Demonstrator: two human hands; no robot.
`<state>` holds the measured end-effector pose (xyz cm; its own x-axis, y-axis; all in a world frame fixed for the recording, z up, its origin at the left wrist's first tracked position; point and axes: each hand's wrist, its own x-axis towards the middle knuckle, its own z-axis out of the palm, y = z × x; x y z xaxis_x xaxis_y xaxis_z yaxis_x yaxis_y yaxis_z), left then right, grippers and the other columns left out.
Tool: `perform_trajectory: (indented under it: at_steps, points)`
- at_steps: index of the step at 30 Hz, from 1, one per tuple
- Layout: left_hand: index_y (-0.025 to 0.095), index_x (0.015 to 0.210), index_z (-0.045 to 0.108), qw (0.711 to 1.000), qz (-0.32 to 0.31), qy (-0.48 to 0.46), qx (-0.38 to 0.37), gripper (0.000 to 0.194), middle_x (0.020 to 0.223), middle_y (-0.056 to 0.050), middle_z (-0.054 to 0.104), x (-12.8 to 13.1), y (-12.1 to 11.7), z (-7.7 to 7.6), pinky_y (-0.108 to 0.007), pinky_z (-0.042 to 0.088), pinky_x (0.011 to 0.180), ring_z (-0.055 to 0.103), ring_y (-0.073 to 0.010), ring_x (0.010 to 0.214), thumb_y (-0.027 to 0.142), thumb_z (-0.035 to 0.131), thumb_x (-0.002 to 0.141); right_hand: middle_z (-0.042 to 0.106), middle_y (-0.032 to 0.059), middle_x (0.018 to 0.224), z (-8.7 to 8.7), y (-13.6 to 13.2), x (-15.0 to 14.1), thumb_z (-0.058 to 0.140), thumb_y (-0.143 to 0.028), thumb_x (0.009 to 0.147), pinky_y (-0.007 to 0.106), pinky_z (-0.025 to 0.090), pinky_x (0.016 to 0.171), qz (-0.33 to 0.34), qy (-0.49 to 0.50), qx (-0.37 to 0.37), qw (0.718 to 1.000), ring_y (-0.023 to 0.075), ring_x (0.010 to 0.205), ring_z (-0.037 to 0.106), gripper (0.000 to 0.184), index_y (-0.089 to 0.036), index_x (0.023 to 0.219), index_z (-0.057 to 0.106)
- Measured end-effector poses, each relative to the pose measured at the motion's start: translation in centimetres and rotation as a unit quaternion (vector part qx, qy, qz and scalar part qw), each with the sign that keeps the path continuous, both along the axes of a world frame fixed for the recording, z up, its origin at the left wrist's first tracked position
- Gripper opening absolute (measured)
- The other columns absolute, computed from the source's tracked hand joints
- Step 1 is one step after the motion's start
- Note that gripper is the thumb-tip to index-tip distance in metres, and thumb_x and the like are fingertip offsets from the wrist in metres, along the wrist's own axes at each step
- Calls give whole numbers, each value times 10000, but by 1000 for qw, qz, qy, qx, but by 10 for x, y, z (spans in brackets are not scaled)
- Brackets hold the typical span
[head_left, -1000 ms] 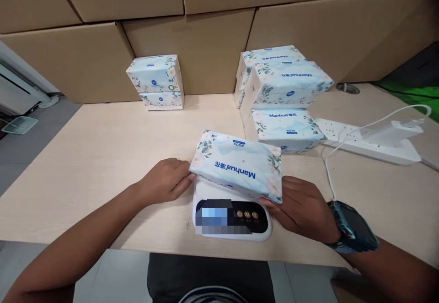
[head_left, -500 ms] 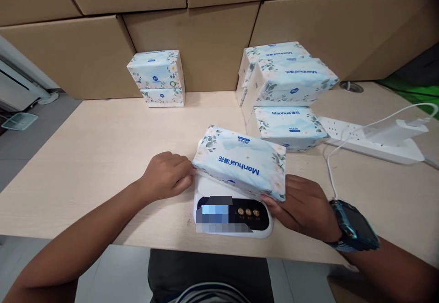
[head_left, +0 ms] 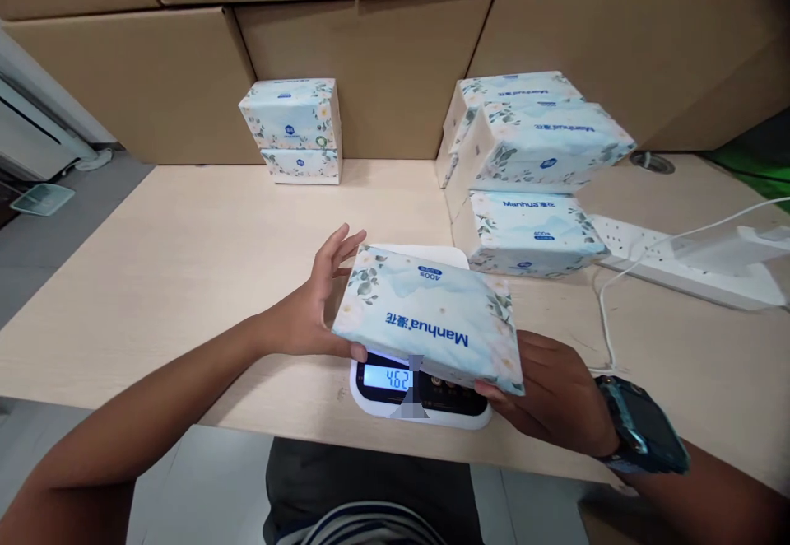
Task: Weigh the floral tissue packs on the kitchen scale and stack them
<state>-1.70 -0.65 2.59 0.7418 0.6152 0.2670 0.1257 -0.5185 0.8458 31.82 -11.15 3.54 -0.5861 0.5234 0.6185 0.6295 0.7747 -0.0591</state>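
Observation:
A pack of tissues [head_left: 425,314], pale blue and white with flowers and "Manhua" lettering, is held tilted over a white kitchen scale [head_left: 425,253]. My right hand [head_left: 555,388] grips its right end, thumb at the front edge and most fingers hidden behind the pack. At the left end is my left hand [head_left: 321,298], open, its fingers spread upward and its thumb by the front corner; whether it bears any weight I cannot tell. The scale's lit display [head_left: 388,377] shows 4.62, with a blurred patch beside it. The pack covers most of the weighing plate.
Two stacked tissue packs [head_left: 290,117] stand at the back left. More tissue packs [head_left: 549,150] are piled at the back right. Beside them lies a white power strip [head_left: 709,273] with a plugged-in charger and cable. Cardboard boxes [head_left: 370,76] wall off the table's rear.
My left hand has opened from a closed posture and spread around the pack's left end. The pack has come slightly toward me, uncovering the scale's back edge. The view has shifted a little.

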Motion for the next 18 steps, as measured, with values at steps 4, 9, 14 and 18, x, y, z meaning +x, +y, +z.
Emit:
perform_trajectory:
  at_steps: [4, 9, 14, 18]
  points:
    - [533, 1713, -174, 998, -10, -51, -39, 1581, 1799, -165, 308, 2, -2, 3, -726, 392, 1319, 389, -463, 1654, 439, 1040, 706, 592, -10, 634, 2, 8, 3, 424, -323, 1163, 311, 495, 582, 25, 27, 18, 999, 144, 574, 571, 367, -244, 829, 555]
    - [507, 1737, -122, 998, 5, -56, -19, 1588, 1650, -162, 469, 1, -2, 5, -688, 470, 1276, 526, -443, 1548, 332, 1054, 684, 637, 141, 1510, -16, 10, 10, 674, -725, 965, 418, 644, 1073, -24, 256, -170, 951, 282, 1398, 663, 795, -313, 1611, 462]
    - [489, 1740, -130, 998, 20, -52, -12, 1587, 1647, -179, 478, 0, -2, 0, -686, 492, 1252, 542, -438, 1533, 359, 1045, 682, 91, 72, 1893, -21, 13, 7, 816, -711, 856, 558, 330, 1387, 54, 288, -291, 911, 271, 1757, 162, 1316, -457, 1760, -106]
    - [459, 1734, -183, 998, 53, -22, -33, 1555, 1670, -215, 457, 4, -12, -5, -731, 451, 1260, 529, -443, 1552, 435, 1001, 725, 118, 180, 1876, -31, 11, 5, 780, -688, 900, 643, 348, 1332, 52, 269, -312, 910, 321, 1739, 208, 1316, -412, 1750, -186]
